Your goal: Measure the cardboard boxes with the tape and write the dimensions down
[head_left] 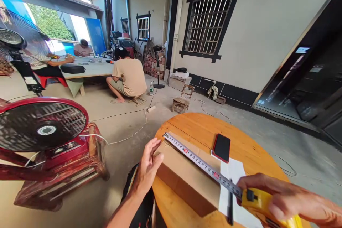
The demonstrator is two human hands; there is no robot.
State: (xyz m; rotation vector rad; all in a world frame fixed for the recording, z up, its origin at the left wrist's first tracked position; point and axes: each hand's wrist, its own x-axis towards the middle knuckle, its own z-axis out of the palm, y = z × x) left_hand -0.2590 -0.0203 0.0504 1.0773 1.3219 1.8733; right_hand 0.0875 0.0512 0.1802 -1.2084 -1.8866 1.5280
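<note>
Hands flank a cardboard box [184, 174] lying flat on the round wooden table [203, 124]: the left hand [148, 165] is at the box's left end, and the right hand [294, 199] is beyond its right end, low in the view. The tape blade [197, 160] runs along the box's top as one long diagonal. Its hook sits at the box's far left corner, and it ends in the yellow tape measure case [263, 205] past the box's near right side. The left hand is flat, fingers straight and a little apart, and seems to rest against the box's left end. It is the hand nearer the hook but does not touch it. The right hand is wrapped round the case, its forearm coming in from the right. To the right of the box lie a sheet of white paper [235, 171], a phone in a red case [221, 148] and a black pen [230, 203].
</note>
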